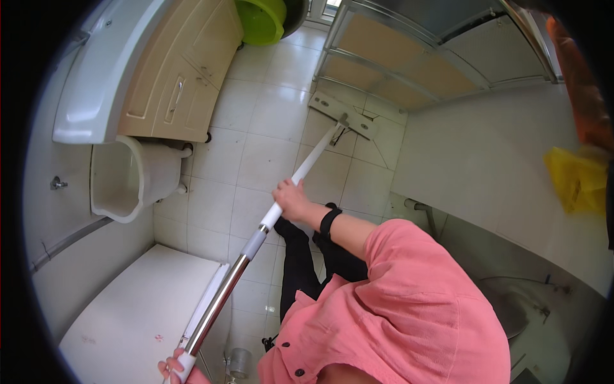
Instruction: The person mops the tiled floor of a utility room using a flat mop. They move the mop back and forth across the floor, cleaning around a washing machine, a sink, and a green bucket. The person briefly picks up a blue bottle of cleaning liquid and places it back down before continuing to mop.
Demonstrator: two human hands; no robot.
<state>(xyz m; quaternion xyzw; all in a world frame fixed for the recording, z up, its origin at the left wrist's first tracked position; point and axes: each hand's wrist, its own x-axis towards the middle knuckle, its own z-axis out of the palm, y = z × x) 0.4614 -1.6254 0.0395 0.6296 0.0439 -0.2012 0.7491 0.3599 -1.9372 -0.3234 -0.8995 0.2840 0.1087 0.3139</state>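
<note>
A flat mop with a long white and chrome pole (225,283) runs from the lower left up to its wide flat head (341,115), which lies on the tiled floor (264,153). Partway along the pole, my right hand (291,199) is closed around its white section; a black band circles that wrist. Near the bottom edge, my left hand (178,367) grips the white end of the pole, partly cut off by the picture's rim. The floor beneath the mop head is hidden, and cracked tiles show around it.
Beige cabinets (177,96) and a white plastic tub (139,177) stand on the left, a green basin (261,21) beyond. A metal-framed shelf unit (383,62) stands near the mop head. A white appliance (144,307) is at lower left; a pipe (424,211) rises at right.
</note>
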